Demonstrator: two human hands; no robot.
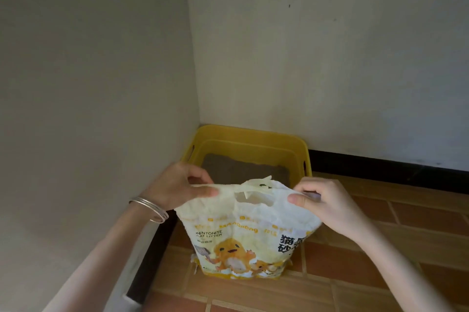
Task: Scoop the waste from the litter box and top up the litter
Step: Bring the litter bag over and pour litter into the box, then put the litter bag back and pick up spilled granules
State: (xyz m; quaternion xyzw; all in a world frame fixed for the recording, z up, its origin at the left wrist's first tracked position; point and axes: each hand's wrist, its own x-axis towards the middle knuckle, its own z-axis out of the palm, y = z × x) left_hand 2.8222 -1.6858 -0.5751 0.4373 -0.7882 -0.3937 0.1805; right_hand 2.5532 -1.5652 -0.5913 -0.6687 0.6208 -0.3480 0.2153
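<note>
Both hands are up at the mouth of the litter bag [250, 233] now; the left hand [177, 186] pinches the top edge at its left corner, thumb over the film, and the right hand [321, 201] pinches the opposite corner, thumb pressed on the front; the bag stands upright on the tiled floor [368, 248], just in front of the yellow litter box [302, 145], which sits tucked into the corner of the wall [304, 57] with grey litter [241, 172] inside; looks like the step is opening the top for the top-up; the tidy way, I'd say, is to draw the two edges apart evenly, keep the bag's base planted so it cannot tip, and make a clean mouth before lifting to pour.
</note>
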